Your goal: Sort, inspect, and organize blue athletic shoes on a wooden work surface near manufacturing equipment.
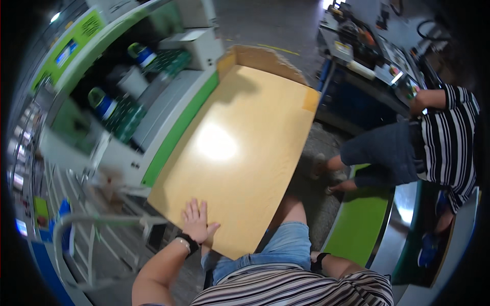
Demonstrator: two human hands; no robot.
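Machine (pixel 168 117): green and white, along the board's left edge.
Board (pixel 235 148): large tan sheet, stretching ahead of the person, near end at their knees.
Co-worker (pixel 439 137): striped shirt, standing right.
Left hand (pixel 196 222): fingers spread flat, pressing the board's near corner.
Right hand: hidden under the board; grip cannot be told.

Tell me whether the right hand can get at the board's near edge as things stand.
Probably yes. The right hand is hidden below the board, at its near right edge, with nothing seen between; the left hand already lies flat on it.

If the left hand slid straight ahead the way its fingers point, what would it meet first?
Only more of the tan board that the left hand lies flat on; its far raised edge looks like the first obstacle, though depth is unclear.
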